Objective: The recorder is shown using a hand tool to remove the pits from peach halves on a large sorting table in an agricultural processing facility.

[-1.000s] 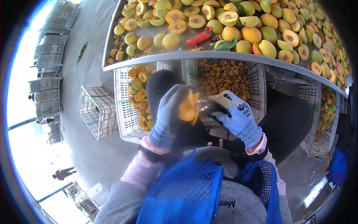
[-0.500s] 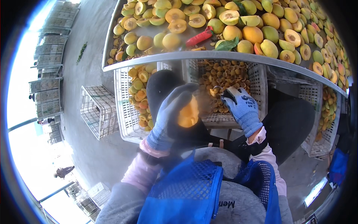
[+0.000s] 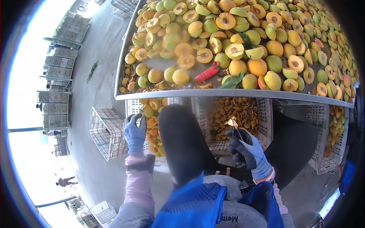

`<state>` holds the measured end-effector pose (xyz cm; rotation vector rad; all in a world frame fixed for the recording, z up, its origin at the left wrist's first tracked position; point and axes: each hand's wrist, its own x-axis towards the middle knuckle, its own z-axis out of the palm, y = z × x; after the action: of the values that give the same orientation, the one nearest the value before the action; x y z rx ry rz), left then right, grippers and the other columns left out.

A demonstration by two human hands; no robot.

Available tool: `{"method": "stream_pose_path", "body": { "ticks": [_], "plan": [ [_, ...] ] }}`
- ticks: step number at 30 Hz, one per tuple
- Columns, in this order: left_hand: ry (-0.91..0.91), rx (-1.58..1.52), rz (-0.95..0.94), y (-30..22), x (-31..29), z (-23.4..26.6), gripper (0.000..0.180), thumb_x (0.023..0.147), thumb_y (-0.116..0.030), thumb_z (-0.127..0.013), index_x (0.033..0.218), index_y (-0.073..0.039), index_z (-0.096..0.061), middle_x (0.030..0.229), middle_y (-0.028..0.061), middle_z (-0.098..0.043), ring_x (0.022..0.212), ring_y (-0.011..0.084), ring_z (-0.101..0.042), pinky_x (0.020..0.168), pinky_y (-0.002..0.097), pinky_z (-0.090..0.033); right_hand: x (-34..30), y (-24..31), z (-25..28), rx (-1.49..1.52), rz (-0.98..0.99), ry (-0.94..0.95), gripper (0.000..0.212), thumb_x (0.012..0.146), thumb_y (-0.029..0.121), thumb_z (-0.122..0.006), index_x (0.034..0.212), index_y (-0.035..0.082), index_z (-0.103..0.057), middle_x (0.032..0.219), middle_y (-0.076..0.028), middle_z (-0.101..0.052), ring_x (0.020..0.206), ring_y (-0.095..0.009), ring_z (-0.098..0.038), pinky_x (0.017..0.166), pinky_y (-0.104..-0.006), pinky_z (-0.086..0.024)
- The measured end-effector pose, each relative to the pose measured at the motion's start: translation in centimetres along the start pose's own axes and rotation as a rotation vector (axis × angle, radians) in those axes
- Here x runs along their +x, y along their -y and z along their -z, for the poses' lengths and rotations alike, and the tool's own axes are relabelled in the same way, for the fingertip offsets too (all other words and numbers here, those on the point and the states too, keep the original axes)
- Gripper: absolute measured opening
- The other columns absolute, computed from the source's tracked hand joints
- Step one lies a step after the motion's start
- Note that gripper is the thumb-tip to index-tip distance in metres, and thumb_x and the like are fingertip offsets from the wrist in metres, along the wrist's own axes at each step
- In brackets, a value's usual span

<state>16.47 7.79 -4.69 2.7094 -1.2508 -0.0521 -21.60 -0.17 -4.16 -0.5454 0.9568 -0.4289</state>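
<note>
My left hand (image 3: 135, 133), in a blue glove with dark palm and fingertips, is over the edge of the left white crate (image 3: 162, 166). Its thumb and fingers are apart and I see nothing between them. Yellow peach halves (image 3: 153, 131) fill that crate beside the hand. My right hand (image 3: 249, 152), gloved alike, is curled round a small metal-tipped hand tool (image 3: 234, 124); a yellowish bit shows at its tip, and its handle is mostly hidden by the fingers. Beyond it, between my knees, a white crate (image 3: 265, 117) holds many small brown-orange peach scraps (image 3: 224, 114).
A metal-edged table (image 3: 228, 92) piled with whole and halved peaches (image 3: 273, 47) spans the front. On it lie a red tapered object (image 3: 206, 73) and green leaves (image 3: 232, 80). A white crate (image 3: 108, 133) stands left, another (image 3: 327, 152) right. Stacked crates (image 3: 55, 114) line the far left.
My left hand has moved left to the crate, and the peach half it held has left it. My right hand has drawn back from the scraps crate. More of the table shows now.
</note>
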Motion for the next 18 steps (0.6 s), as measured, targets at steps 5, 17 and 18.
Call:
{"method": "stream_pose_path", "body": {
  "ticks": [5, 17, 18],
  "plan": [
    [-0.056, -0.285, -0.424, -16.1, 4.4, 1.5, 0.042, 0.077, -0.030, -0.071, 0.112, -0.010, -0.060, 0.097, 0.0141, -0.060, 0.087, 0.0285, -0.062, 0.071, 0.0394, -0.049, 4.8, -6.7, 2.5, 0.495, -0.434, 0.030, 0.029, 0.091, 0.034, -0.059, 0.101, 0.007, -0.055, 0.065, 0.000, -0.045, 0.042, -0.005, -0.035, 0.037, -0.0204, -0.028],
    [0.352, -0.951, -0.267, -16.6, 7.2, -3.2, 0.032, 0.082, -0.016, -0.070, 0.106, 0.001, -0.056, 0.100, 0.0076, -0.061, 0.082, 0.0095, -0.057, 0.071, 0.0244, -0.048, 4.5, -1.8, 1.3, 0.249, -0.106, -0.038, 0.027, 0.090, 0.033, -0.058, 0.101, 0.009, -0.055, 0.063, -0.002, -0.051, 0.043, -0.008, -0.044, 0.038, -0.0226, -0.032],
    [0.303, -1.040, -0.315, -17.6, 5.5, -2.5, 0.032, 0.082, -0.014, -0.070, 0.107, 0.001, -0.056, 0.101, 0.0084, -0.061, 0.085, 0.0111, -0.057, 0.074, 0.0251, -0.048, 4.8, -1.7, 1.1, 0.120, -0.032, -0.067, 0.029, 0.089, 0.033, -0.059, 0.102, 0.007, -0.055, 0.063, -0.002, -0.052, 0.043, -0.009, -0.045, 0.038, -0.0236, -0.033]
  ]
}}
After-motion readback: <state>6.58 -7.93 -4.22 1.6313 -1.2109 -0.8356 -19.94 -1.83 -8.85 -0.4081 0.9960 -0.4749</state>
